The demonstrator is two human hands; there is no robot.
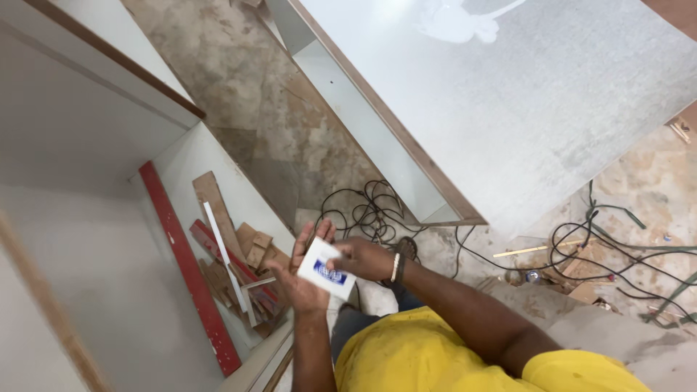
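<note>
A small white box with a blue label rests in the palm of my left hand, fingers spread upward. My right hand comes across from the right and pinches the box's upper right edge; a pale bracelet circles that wrist. Both hands hover above the corner of a white cabinet. Part of my yellow shirt fills the bottom of the view.
Inside the white cabinet lie a long red strip, a white strip and several wood offcuts. A large white board panel spans the upper right. Black cables snake over the dusty floor.
</note>
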